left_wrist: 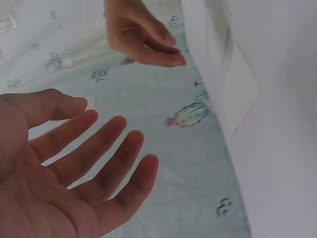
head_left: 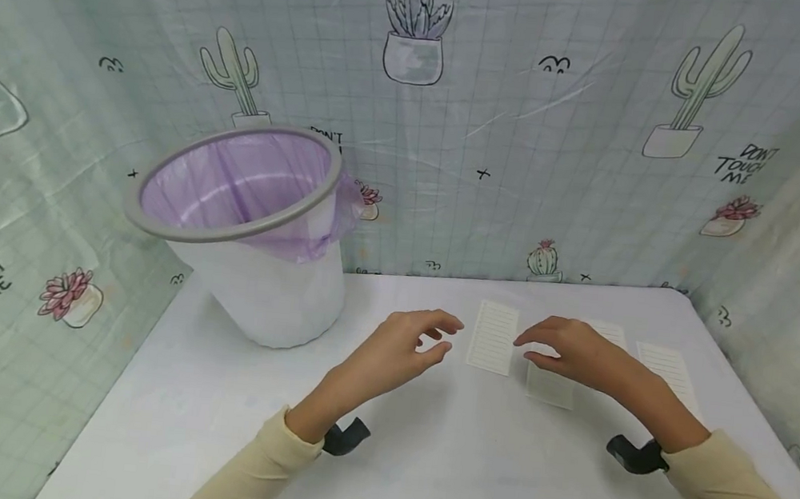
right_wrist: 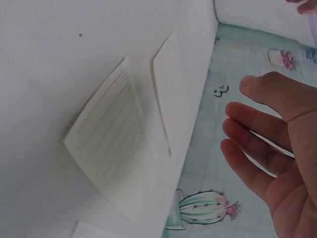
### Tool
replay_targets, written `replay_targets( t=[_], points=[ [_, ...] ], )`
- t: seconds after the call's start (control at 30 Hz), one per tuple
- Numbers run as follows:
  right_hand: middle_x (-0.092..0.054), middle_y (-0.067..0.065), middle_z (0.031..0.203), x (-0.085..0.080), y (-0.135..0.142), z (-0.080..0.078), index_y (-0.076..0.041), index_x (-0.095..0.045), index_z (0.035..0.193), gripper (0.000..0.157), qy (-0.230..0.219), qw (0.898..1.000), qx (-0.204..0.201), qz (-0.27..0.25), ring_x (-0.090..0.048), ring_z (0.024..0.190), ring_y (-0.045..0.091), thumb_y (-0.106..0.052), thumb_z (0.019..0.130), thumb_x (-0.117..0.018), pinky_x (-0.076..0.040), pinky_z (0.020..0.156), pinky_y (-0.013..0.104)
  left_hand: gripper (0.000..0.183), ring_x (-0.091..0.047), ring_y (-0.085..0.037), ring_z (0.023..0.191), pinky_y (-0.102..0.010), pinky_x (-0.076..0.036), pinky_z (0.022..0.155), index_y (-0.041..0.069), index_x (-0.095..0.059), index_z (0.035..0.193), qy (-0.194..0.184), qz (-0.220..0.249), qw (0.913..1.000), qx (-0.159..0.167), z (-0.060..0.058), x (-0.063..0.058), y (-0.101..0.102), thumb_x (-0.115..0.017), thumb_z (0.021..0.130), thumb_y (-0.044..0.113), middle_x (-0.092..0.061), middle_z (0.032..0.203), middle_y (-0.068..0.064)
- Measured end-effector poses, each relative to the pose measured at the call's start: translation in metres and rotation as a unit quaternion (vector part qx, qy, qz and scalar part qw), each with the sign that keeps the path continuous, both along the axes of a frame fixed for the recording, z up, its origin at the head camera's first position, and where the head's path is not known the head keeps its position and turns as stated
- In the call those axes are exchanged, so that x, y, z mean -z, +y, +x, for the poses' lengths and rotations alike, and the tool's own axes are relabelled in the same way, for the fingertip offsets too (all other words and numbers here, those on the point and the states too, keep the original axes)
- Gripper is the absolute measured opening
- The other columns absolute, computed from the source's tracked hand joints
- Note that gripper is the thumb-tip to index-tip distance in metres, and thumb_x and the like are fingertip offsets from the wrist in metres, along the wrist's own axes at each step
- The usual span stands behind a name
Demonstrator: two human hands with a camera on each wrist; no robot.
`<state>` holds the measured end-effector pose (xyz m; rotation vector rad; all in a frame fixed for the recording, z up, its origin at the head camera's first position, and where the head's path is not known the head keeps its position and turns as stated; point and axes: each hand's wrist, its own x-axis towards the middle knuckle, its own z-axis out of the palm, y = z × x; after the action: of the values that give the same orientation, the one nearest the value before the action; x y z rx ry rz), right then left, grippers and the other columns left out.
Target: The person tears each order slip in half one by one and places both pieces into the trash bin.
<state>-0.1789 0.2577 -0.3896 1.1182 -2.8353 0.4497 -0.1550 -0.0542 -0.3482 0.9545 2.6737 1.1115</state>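
Both hands hover over the white table with nothing in them. My left hand has loosely bent fingers, left of a lined paper sheet. In the left wrist view its palm and spread fingers show. My right hand is above a second lined sheet, which it partly covers in the head view. The right wrist view shows that sheet's ruled lines, with fingers relaxed and apart from it. Two more lined sheets lie further right, one at the back and one by the right forearm.
A white bin with a grey rim and a purple liner stands at the table's back left. A cactus-print curtain hangs behind and at both sides. Dark wrist mounts sit under both wrists.
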Motion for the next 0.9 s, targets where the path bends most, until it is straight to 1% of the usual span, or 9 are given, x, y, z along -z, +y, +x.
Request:
replay_targets(
  t=[0.1,0.23,0.33,0.5,0.57,0.67,0.77,0.83,0.9],
  points=[
    [-0.075,0.004,0.110,0.009,0.004,-0.002,-0.010,-0.076,0.112,0.024,-0.009,1.000,0.020,-0.014,-0.070,0.104,0.028,-0.006,0.088,-0.079,-0.058,0.086,0.044,0.030,-0.068,-0.022,0.112,-0.035,-0.055,0.091,0.013,-0.066,0.130,-0.012,-0.008,0.9999,-0.007,-0.005,0.014,0.011,-0.065,0.100,0.012,-0.069,0.129,0.002],
    [-0.074,0.005,0.114,0.021,0.009,-0.006,-0.010,-0.076,0.115,0.028,-0.009,0.998,0.039,-0.038,-0.069,0.109,0.029,-0.006,0.088,-0.079,-0.057,0.089,0.047,0.032,-0.066,-0.023,0.116,-0.034,-0.055,0.090,0.014,-0.065,0.133,-0.018,-0.020,0.9994,-0.020,-0.014,0.033,0.029,-0.066,0.100,0.015,-0.067,0.132,0.002],
    [-0.073,0.006,0.119,0.030,0.012,-0.009,-0.010,-0.075,0.118,0.031,-0.005,0.998,0.039,-0.047,-0.067,0.113,0.030,-0.006,0.087,-0.080,-0.056,0.091,0.048,0.035,-0.064,-0.024,0.121,-0.036,-0.054,0.093,0.014,-0.064,0.135,-0.023,-0.036,0.9988,-0.024,-0.021,0.047,0.040,-0.067,0.100,0.019,-0.065,0.135,0.001],
    [-0.069,0.010,0.127,0.040,0.014,-0.017,-0.009,-0.072,0.124,0.036,-0.013,0.998,0.032,-0.046,-0.064,0.118,0.033,-0.006,0.088,-0.079,-0.054,0.095,0.051,0.038,-0.061,-0.027,0.124,-0.038,-0.053,0.096,0.013,-0.063,0.136,-0.065,-0.042,0.9967,-0.026,-0.035,0.068,0.052,-0.069,0.099,0.023,-0.064,0.137,-0.002],
    [-0.068,0.012,0.129,0.044,0.013,-0.021,-0.009,-0.071,0.126,0.038,-0.028,0.998,0.035,-0.047,-0.063,0.121,0.035,-0.005,0.089,-0.078,-0.053,0.096,0.052,0.037,-0.062,-0.026,0.124,-0.036,-0.054,0.095,0.013,-0.064,0.135,-0.084,-0.043,0.9954,-0.019,-0.040,0.077,0.055,-0.068,0.100,0.024,-0.064,0.137,-0.002],
    [-0.064,0.014,0.135,0.052,0.008,-0.027,-0.009,-0.068,0.131,0.041,-0.061,0.996,0.040,-0.045,-0.059,0.126,0.036,-0.008,0.091,-0.076,-0.050,0.100,0.054,0.038,-0.062,-0.023,0.124,-0.033,-0.052,0.097,0.013,-0.064,0.135,-0.106,-0.051,0.9930,0.004,-0.044,0.089,0.058,-0.069,0.099,0.025,-0.064,0.137,-0.002],
    [-0.060,0.016,0.141,0.059,0.000,-0.032,-0.008,-0.064,0.136,0.043,-0.085,0.995,0.033,-0.040,-0.056,0.130,0.038,-0.008,0.094,-0.073,-0.047,0.103,0.055,0.041,-0.061,-0.021,0.124,-0.030,-0.051,0.099,0.011,-0.063,0.135,-0.106,-0.078,0.9909,0.027,-0.044,0.097,0.061,-0.072,0.098,0.023,-0.065,0.135,-0.004],
    [-0.059,0.018,0.142,0.062,-0.005,-0.035,-0.007,-0.063,0.137,0.043,-0.088,0.995,0.036,-0.029,-0.055,0.131,0.039,-0.008,0.094,-0.072,-0.046,0.105,0.056,0.045,-0.060,-0.021,0.125,-0.031,-0.049,0.102,0.010,-0.061,0.137,-0.093,-0.105,0.9896,0.034,-0.044,0.099,0.062,-0.073,0.096,0.022,-0.065,0.134,-0.006],
    [-0.059,0.019,0.141,0.063,-0.009,-0.036,-0.006,-0.065,0.134,0.040,-0.080,0.996,0.047,-0.014,-0.055,0.131,0.041,-0.006,0.094,-0.071,-0.045,0.105,0.057,0.049,-0.058,-0.022,0.126,-0.033,-0.047,0.104,0.010,-0.058,0.141,-0.078,-0.132,0.9877,0.033,-0.044,0.098,0.063,-0.074,0.096,0.022,-0.064,0.135,-0.006]
  ],
)
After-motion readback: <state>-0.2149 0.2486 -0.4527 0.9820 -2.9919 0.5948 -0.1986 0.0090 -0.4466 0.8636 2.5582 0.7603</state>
